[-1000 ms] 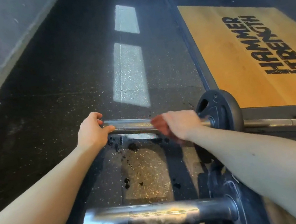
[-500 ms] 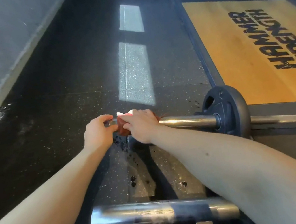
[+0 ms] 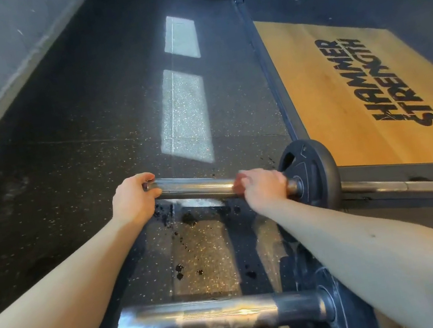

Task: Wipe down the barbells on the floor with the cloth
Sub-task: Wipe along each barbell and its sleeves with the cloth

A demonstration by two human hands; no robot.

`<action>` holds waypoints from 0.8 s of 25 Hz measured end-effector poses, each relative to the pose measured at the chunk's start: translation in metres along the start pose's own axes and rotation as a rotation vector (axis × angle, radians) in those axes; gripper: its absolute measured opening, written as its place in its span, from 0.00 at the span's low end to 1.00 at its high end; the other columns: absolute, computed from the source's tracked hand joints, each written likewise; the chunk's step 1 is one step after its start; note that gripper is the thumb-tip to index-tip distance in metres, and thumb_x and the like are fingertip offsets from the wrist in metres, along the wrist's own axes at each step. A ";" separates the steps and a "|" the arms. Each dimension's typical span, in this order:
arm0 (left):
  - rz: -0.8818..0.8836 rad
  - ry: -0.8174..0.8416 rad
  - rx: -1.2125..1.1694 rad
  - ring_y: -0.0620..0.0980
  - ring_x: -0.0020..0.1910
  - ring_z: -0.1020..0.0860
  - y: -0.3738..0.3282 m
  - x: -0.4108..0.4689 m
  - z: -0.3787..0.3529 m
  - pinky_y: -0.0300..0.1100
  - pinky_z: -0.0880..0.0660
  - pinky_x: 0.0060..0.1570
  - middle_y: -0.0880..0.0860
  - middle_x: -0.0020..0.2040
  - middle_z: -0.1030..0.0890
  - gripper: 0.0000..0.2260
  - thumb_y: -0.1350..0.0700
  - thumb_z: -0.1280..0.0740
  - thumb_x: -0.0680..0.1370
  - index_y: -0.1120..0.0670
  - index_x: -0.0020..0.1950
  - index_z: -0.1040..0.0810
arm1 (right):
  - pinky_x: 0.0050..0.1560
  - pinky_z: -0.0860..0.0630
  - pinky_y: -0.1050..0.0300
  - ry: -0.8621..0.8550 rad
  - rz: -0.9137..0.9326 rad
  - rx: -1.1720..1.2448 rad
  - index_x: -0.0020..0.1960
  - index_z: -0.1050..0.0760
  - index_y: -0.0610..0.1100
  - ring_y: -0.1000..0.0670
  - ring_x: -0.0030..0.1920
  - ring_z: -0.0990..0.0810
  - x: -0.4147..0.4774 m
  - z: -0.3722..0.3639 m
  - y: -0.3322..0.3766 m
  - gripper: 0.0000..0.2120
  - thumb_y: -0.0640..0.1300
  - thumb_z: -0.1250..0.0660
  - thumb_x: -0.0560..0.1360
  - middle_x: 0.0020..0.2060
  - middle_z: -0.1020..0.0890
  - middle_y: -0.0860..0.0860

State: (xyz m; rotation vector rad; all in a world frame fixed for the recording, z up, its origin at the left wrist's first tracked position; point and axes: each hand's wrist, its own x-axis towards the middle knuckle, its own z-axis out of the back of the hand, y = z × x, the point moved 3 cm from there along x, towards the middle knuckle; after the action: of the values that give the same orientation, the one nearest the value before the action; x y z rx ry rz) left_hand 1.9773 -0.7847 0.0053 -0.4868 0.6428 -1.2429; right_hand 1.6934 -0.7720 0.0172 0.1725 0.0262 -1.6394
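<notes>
Two barbells lie on the dark rubber floor (image 3: 64, 130), and only the farther one is under the cloth at this moment. The left hand (image 3: 134, 201) has its grip curled round the free end of the far barbell (image 3: 196, 188), apparently steadying it. The right hand (image 3: 265, 187) has its grip closed on the reddish cloth (image 3: 239, 185), which is wrapped round the same chrome sleeve just beside the black plate (image 3: 309, 169). The bare stretch of sleeve between the two hands shines cleanly, so I judge this sleeve to be largely done. The thin shaft beyond the plate, running off to the right along the edge of the wooden platform (image 3: 339, 89), looks untouched (though its sheen is hard to read here). The near barbell (image 3: 218, 315), at the bottom of the view, shows dull streaks and smears along its sleeve and probably awaits its turn. Dark wet spots dot the floor between the bars. On balance, the job seems well short of halfway.
</notes>
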 end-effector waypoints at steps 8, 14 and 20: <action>-0.008 0.018 0.043 0.54 0.60 0.21 -0.004 0.003 -0.002 0.51 0.25 0.62 0.55 0.65 0.19 0.20 0.57 0.27 0.78 0.52 0.71 0.23 | 0.72 0.39 0.44 0.143 0.442 0.042 0.80 0.41 0.55 0.44 0.70 0.30 0.018 -0.022 0.085 0.26 0.56 0.41 0.84 0.70 0.27 0.49; -0.190 0.025 0.337 0.59 0.67 0.27 -0.012 0.009 -0.001 0.58 0.28 0.68 0.56 0.69 0.24 0.18 0.55 0.26 0.77 0.52 0.67 0.20 | 0.73 0.40 0.41 0.149 0.216 -0.104 0.82 0.51 0.58 0.41 0.73 0.33 0.001 -0.016 -0.048 0.37 0.56 0.34 0.81 0.72 0.30 0.47; -0.432 0.119 0.566 0.56 0.66 0.24 -0.053 0.010 -0.027 0.54 0.29 0.66 0.50 0.70 0.24 0.25 0.39 0.29 0.76 0.46 0.72 0.24 | 0.77 0.46 0.36 0.365 0.140 -0.013 0.82 0.50 0.59 0.38 0.77 0.39 0.006 -0.001 -0.077 0.42 0.61 0.31 0.76 0.79 0.39 0.46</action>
State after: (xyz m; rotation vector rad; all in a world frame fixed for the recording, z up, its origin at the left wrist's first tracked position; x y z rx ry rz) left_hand 1.9231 -0.8081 0.0188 -0.0740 0.2605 -1.7966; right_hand 1.6167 -0.7715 0.0085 0.4524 0.2966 -1.4496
